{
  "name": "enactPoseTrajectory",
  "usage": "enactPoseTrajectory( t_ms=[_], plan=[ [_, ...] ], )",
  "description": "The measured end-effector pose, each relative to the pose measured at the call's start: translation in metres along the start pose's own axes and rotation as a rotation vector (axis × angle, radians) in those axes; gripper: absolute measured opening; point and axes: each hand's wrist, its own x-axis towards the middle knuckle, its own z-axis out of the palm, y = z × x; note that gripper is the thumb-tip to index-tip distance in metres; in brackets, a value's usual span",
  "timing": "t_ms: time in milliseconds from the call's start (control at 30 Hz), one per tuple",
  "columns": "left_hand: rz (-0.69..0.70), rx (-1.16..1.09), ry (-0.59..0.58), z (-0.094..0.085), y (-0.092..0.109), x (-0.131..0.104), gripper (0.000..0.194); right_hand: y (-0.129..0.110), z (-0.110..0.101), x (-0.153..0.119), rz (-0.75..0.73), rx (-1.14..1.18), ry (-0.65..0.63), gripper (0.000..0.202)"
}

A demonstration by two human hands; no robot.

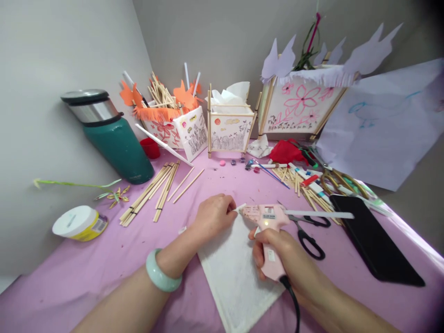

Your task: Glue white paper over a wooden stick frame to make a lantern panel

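My right hand [274, 249] is wrapped round the handle of a pink glue gun [268, 216], its small light glowing. A long white glue stick [321, 214] juts from the gun's back. The nozzle points left, close to the fingertips of my left hand [215, 213]. Those fingers are pinched together at the far edge of a white paper sheet [231, 268] with stiff-looking borders, lying flat on the table. A pale bit shows at the fingertips, partly hidden by them. Black-handled scissors [308, 236] lie partly behind the gun.
Bundled wooden sticks [149, 194], a white-lidded jar [79, 223] and a green bottle [120, 143] stand or lie left. Decorated paper boxes [231, 134] line the back. Right are a black phone [376, 238], markers [314, 185] and gold-handled scissors [343, 182]. The gun's cord [294, 303] runs toward me.
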Motion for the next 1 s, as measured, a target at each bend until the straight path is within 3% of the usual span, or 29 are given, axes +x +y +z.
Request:
enactPoseTrajectory(
  t_ms=[100,500,800,1000],
  plan=[
    [-0.008,-0.006,-0.009,-0.001,0.001,0.000,0.012,-0.002,0.001,0.004,0.063,0.013,0.000,0.021],
    [0.015,-0.055,-0.083,-0.007,-0.005,-0.001,0.020,-0.002,-0.003,0.004,-0.003,0.022,0.004,0.022],
    [0.026,0.028,-0.013,-0.005,0.005,-0.003,0.022,-0.004,0.000,0.002,0.007,0.037,-0.009,0.022],
    [0.053,0.007,-0.040,-0.006,-0.003,-0.001,0.025,-0.004,0.004,0.001,0.045,0.076,-0.023,0.021]
  ],
)
